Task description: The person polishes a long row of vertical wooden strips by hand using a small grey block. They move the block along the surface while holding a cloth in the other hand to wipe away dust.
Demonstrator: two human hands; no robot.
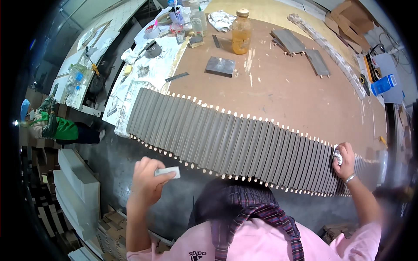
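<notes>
A long row of grey wooden slats [209, 135] with pale pegs at both ends lies side by side along the near edge of the table. My left hand [147, 180] is closed around a small pale grey rectangular block [172, 171], held in front of the row and apart from it. Toward the right end, my right hand [347, 160] presses a crumpled white cloth [337, 156] onto the slats. The slats beneath that hand are partly hidden.
On the brown tabletop [270, 95] stand a jar of amber liquid [241, 35] and a dark flat block [220, 66]. Loose grey boards [289, 41] lie farther back. Bottles [197, 21] and a dark cup [153, 49] crowd the left. A person in a green vest [63, 127] is at far left.
</notes>
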